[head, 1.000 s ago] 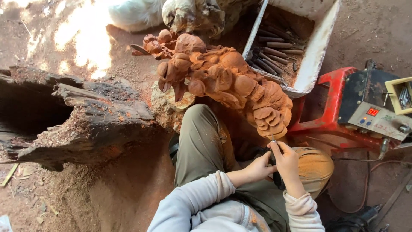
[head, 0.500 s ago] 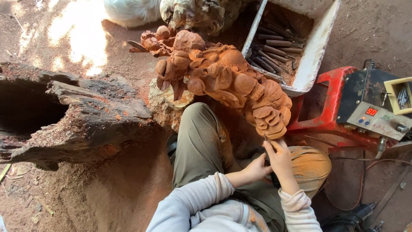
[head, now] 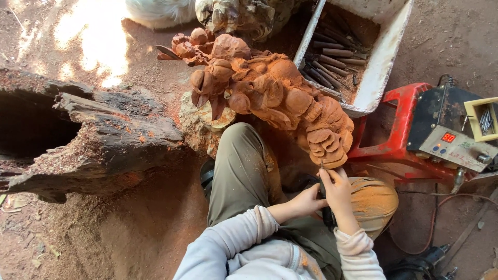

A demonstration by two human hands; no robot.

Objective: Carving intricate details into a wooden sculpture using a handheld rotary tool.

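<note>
Carving tool (head: 326, 199): clasped in right hand (head: 340, 194) grip, left hand (head: 306, 202) closed beside it; tip touching reddish wooden sculpture (head: 270, 93) directly above.

Only one screen here: small rectangular display (head: 448, 137) at about 3 o'clock, dark window with glowing red digits, set into the pale grey front panel (head: 456, 149) of a red-framed machine (head: 402, 124). Couple of small round buttons just below it on that same panel, too tiny to make out properly. No packages, no signs spotted anywhere else. Any printed labels on the panel too small to tell.
</note>
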